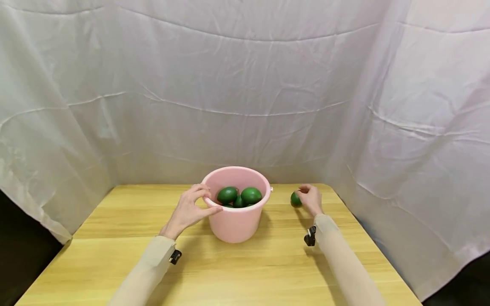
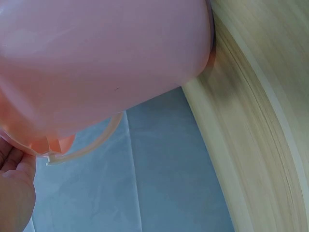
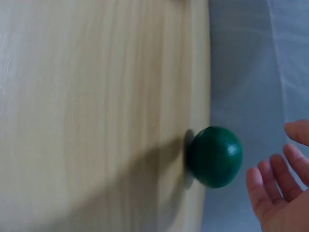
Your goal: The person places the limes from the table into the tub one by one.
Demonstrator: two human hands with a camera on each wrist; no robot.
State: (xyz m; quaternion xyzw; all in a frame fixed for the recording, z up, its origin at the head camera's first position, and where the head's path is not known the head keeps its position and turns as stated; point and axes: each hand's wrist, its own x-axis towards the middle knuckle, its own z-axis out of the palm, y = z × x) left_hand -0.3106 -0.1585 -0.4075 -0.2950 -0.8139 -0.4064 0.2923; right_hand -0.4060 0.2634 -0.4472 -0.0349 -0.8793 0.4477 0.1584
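Observation:
A pink bucket (image 1: 234, 225) stands on the table, holding several smooth dark green fruits (image 1: 251, 195). My left hand (image 1: 187, 211) grips the bucket's near-left rim, fingers over the edge and thumb along the front. In the left wrist view, the bucket's wall (image 2: 111, 58) fills the upper left, with part of that hand (image 2: 17, 193) at its rim. To the right of the bucket, one green fruit (image 3: 215, 157) sits on the table. My right hand (image 3: 285, 193) is beside it with fingers spread and bent slightly, apart from the fruit in the right wrist view.
The wooden table (image 1: 237, 272) ends just beyond the bucket and the single fruit. Pale fabric curtains (image 1: 245, 93) hang behind it and along both sides. In the left wrist view, the bucket's curved handle (image 2: 91, 147) hangs on the far side.

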